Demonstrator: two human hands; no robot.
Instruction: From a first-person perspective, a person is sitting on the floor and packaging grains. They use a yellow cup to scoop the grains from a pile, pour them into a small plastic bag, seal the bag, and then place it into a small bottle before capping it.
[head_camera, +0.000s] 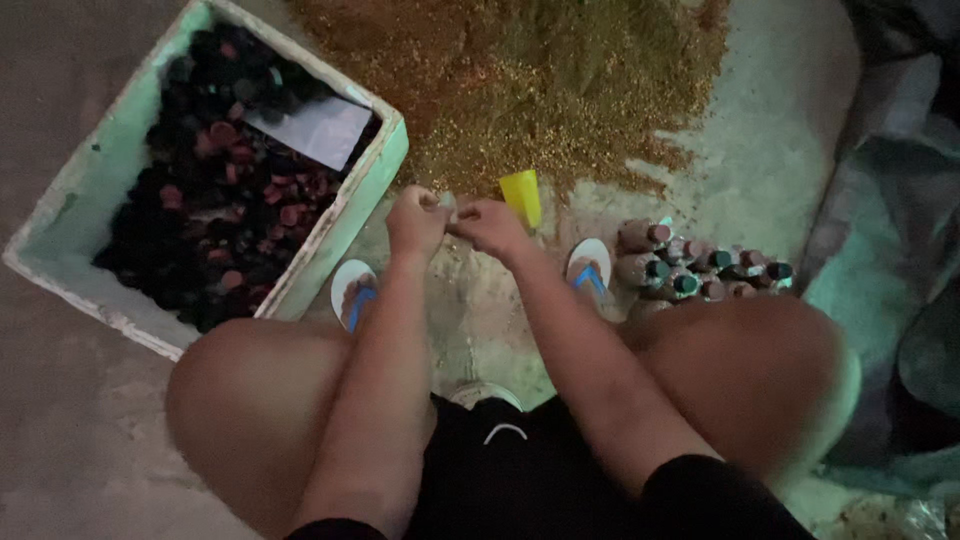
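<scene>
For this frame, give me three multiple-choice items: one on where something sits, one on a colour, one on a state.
1. Where is the foam box of dark pieces?
A. In front of the person, on their left
B. Behind the bottles
C. On the person's lap

2. What colour is the small cup standing by the hands?
A. Red
B. Yellow
C. White

3. How are the left hand and right hand placed?
A. Far apart, one on each knee
B. One inside the box
C. Close together, pinching a small item between them

Answers:
1 A, the box lies beyond the left knee, across from the bottles.
2 B, the cup is bright yellow at the edge of the grain heap.
3 C, the fingertips meet over the floor between the sandals; the item itself is too small to identify.
</scene>
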